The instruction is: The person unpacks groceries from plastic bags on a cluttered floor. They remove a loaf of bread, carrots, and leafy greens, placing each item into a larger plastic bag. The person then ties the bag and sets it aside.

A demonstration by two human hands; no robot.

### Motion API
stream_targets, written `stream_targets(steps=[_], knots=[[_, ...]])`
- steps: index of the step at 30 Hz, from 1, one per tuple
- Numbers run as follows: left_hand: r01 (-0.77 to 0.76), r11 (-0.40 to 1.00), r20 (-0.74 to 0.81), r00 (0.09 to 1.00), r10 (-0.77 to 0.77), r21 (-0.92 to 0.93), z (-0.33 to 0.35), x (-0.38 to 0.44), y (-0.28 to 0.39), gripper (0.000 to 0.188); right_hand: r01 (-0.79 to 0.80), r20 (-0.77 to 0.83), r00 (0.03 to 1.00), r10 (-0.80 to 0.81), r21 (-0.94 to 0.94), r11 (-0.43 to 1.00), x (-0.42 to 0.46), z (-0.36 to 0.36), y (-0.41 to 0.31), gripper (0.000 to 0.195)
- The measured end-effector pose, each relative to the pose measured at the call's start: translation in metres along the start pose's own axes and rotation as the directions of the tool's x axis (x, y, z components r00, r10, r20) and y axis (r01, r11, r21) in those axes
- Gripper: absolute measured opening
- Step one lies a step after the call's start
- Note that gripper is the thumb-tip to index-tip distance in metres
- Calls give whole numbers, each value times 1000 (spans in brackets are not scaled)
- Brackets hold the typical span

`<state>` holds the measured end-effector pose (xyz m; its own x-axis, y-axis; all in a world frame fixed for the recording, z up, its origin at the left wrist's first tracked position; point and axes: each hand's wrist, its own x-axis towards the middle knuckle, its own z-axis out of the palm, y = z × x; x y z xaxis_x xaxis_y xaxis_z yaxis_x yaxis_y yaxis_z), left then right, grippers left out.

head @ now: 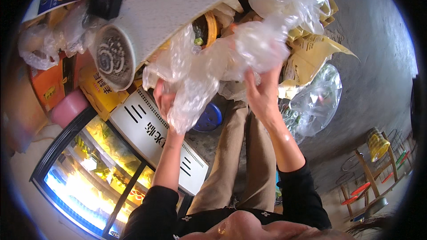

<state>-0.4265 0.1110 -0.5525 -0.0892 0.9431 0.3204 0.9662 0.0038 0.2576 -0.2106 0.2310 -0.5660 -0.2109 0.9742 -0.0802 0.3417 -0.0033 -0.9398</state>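
Note:
Both hands are among crumpled clear plastic bags below the edge of a pale tabletop. My left hand (164,99) has its fingers around the edge of a clear plastic bag (196,96), which drapes over the wrist. My right hand (265,90) is raised against a bunched, blurred plastic bag (258,46) that hides its fingertips. Behind the bags, a round orange-rimmed container (211,28) shows, with something green beside it. More clear plastic bags (287,0) are heaped beyond my right hand, beside yellowish printed packaging (305,58).
The pale table (160,0) spans the top. A round dish (115,56) with ash-like grey contents stands at its left edge. A lit glass-front display fridge (96,170) is at lower left. A blue stool (208,118) stands below the bags. A greenery-filled plastic bag (315,101) lies at right.

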Motion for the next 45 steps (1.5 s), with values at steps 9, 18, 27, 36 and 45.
stream_targets(steps=[9, 18, 27, 36, 45], knots=[[514, -305, 538, 399, -743, -802, -78, -28, 57, 58, 615, 138, 764, -630, -451, 647, 156, 195, 71, 44], [277, -713, 763, 163, -626, -644, -75, -51, 51, 53, 667, 584, 740, -333, -574, 476, 215, 227, 99, 52], [252, -807, 841, 54, -539, -533, -102, -43, 78, 57, 75, 541, 826, -160, 175, 982, 60, 46, 0, 70], [761, -597, 946, 69, -315, -254, -107, -42, 142, 47, -574, 350, 792, 500, 704, 417, -112, -73, -68, 22], [700, -427, 814, 423, -398, -572, -133, 37, 156, 23, -418, -67, 721, 690, 752, 509, -170, -190, -93, 16]])
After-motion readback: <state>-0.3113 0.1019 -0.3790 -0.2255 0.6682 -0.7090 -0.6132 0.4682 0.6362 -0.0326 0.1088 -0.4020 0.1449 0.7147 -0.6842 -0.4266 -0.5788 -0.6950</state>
